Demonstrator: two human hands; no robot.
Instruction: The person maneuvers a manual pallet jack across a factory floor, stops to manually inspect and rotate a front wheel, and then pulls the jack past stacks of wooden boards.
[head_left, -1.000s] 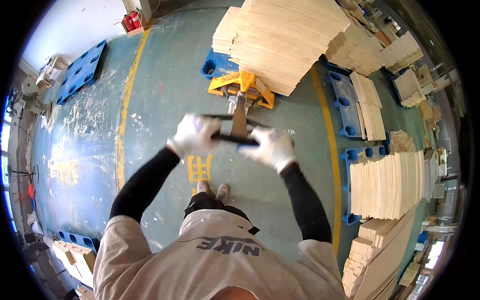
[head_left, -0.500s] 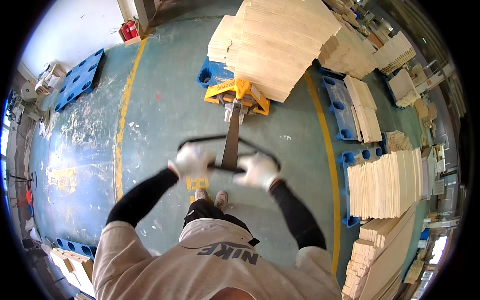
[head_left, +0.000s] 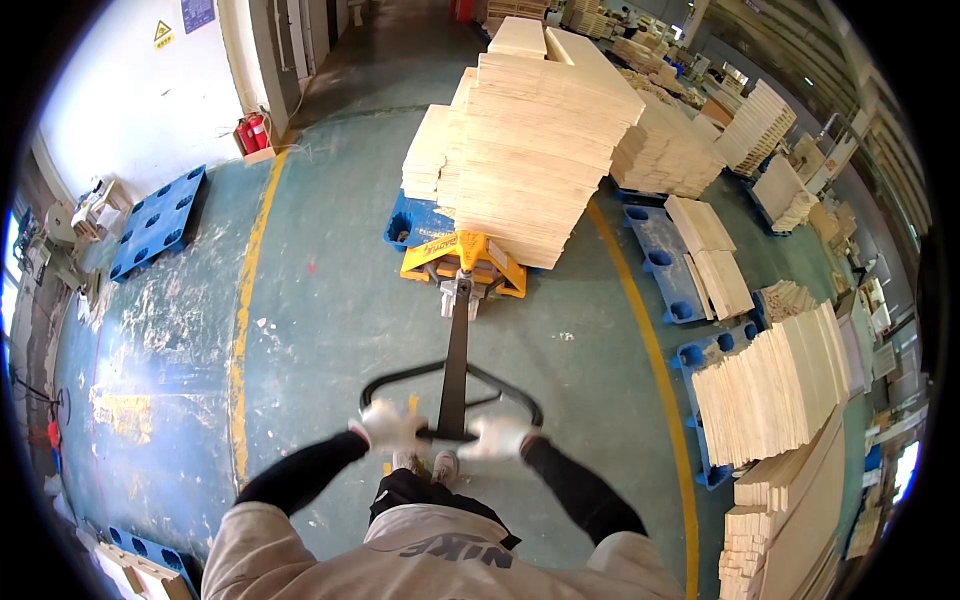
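Both my hands wear white gloves and grip the black loop handle [head_left: 400,376] of a yellow pallet jack [head_left: 430,262]. My left hand [head_left: 392,426] is closed on the handle's near bar, left of the shaft [head_left: 455,350]. Just right of the shaft, my right hand [head_left: 497,438] is wrapped round the same bar. The jack stands at a blue plastic pallet [head_left: 402,222], its forks hidden beneath the load. A tall stack of pale wooden boards [head_left: 540,150] rests on that pallet, its layers uneven at the left side.
Yellow floor lines [head_left: 245,320] run along both sides of me. To the right stand board stacks [head_left: 765,390] on blue pallets [head_left: 690,355]. At the left a blue pallet [head_left: 160,225] leans by the wall. Red fire extinguishers [head_left: 252,132] stand near the doorway.
The view has tilted up, showing more of the doorway and the far hall. My hands and the handle appear lower in the picture, both hands still gripping the bar.
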